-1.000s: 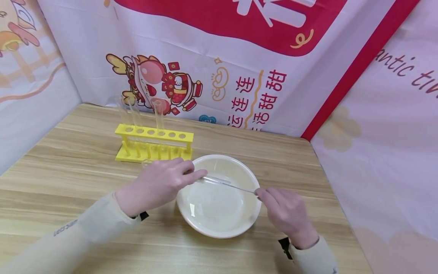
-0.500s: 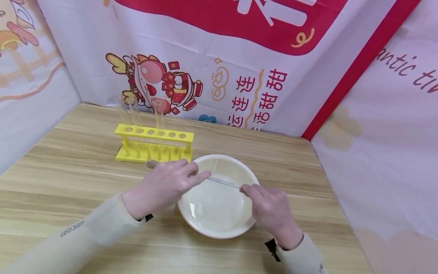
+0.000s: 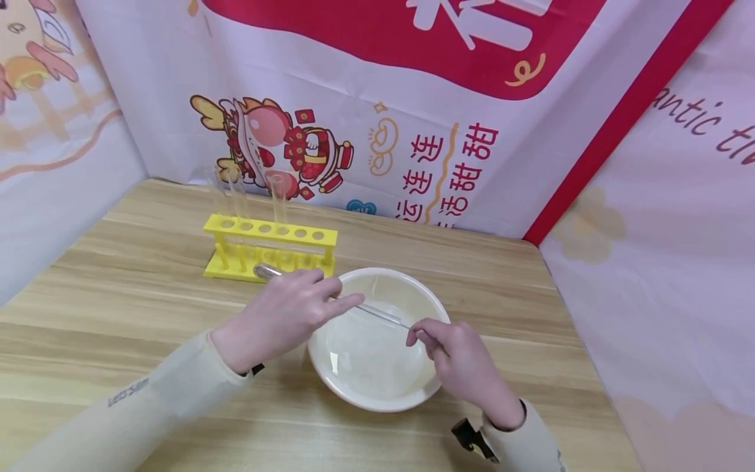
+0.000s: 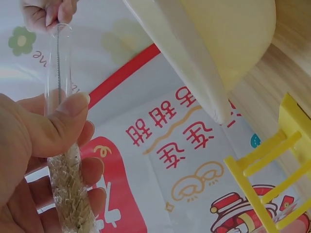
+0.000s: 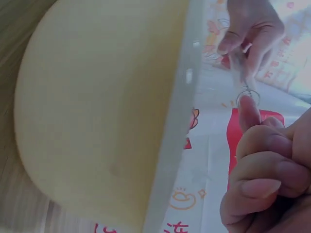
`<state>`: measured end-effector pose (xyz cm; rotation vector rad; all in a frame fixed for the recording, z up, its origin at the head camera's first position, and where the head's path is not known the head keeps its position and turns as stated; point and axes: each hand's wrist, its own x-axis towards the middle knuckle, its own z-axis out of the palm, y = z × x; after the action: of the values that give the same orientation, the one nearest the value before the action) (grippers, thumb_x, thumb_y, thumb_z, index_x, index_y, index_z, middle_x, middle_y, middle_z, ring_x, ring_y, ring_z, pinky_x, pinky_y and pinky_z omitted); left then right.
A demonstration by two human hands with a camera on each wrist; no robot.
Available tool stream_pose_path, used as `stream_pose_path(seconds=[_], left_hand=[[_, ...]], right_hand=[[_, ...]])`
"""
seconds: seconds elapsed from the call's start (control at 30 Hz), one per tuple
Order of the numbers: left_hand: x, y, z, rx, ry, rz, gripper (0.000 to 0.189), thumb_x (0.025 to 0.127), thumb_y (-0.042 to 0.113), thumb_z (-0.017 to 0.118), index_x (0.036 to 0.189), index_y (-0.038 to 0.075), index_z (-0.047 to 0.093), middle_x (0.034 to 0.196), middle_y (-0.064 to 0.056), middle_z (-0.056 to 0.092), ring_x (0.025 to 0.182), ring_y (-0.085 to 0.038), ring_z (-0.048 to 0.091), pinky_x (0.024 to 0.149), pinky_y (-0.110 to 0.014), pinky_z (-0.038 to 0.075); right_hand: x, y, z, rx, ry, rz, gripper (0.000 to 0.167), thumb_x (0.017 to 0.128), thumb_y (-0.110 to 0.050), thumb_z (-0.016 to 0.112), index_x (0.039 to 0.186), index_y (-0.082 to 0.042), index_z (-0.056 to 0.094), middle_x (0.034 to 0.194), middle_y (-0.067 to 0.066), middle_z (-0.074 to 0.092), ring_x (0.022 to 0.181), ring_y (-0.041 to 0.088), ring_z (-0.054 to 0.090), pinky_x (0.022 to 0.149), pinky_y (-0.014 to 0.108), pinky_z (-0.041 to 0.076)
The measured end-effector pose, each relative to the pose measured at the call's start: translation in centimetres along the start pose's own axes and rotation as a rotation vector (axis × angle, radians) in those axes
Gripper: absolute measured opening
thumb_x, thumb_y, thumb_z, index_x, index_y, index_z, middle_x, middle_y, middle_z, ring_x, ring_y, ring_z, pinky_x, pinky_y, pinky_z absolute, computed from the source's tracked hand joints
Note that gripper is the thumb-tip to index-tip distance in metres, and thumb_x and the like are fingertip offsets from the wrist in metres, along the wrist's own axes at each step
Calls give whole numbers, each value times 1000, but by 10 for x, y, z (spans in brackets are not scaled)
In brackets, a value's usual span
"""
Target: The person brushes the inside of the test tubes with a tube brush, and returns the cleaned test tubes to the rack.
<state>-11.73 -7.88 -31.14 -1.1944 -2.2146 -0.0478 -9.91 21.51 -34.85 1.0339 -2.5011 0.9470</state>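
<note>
In the head view, my left hand (image 3: 291,311) holds a clear glass test tube (image 4: 58,73) over the near side of a white bowl (image 3: 360,373). The left wrist view shows thumb and fingers curled round the tube. Inside it is a test tube brush; its pale bristles (image 4: 70,187) fill the closed end, and its thin twisted wire runs up to the mouth. My right hand (image 3: 463,360) pinches that wire right at the tube's mouth, index finger and thumb together. The brush's far end is hidden in the right hand.
Behind the left hand stands a yellow test tube rack (image 3: 268,229) with several clear test tubes (image 3: 279,200) upright in it. The wooden table (image 3: 472,275) ends against printed cloth backdrops (image 3: 330,78) at the back and sides.
My right hand has moved left toward the tube, pushing the brush deeper. The bristles now show at the tube's closed end, which looked clear a second ago. The left hand moved slightly right.
</note>
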Motion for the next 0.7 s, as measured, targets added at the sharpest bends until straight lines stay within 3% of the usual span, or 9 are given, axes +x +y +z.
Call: stream_pose_path(seconds=[0.17,0.27,0.53,0.7], left_hand=[[1,-4,1,0,18,13,45,79,6,83,120,21,72,89,-6,65,71,-22,58,57,-30,54],[1,-5,5,-13,37,20,44,80,5,82,119,21,73,87,-5,64,69,-21,57,56,-29,51],[-2,-11,11,-34,65,-4,42,82,3,79,119,22,73,90,-5,65,69,-22,58,51,-28,50],[-7,-17,10,-45,47,-31,47,81,-4,76,120,21,72,91,-7,66,71,-22,58,50,-29,50]], right_hand=[[3,-3,-8,211,-89,135,24,99,1,54,86,-12,68,60,-13,39,52,0,38,43,19,32],[4,-2,-12,279,-124,185,25,101,0,52,86,-12,68,60,-12,40,52,2,38,43,20,32],[7,8,-19,352,-150,218,26,102,1,48,86,-8,65,60,-11,37,52,3,36,45,21,30],[7,13,-22,350,-143,225,26,102,1,48,86,-8,65,60,-10,38,52,4,37,44,22,31]])
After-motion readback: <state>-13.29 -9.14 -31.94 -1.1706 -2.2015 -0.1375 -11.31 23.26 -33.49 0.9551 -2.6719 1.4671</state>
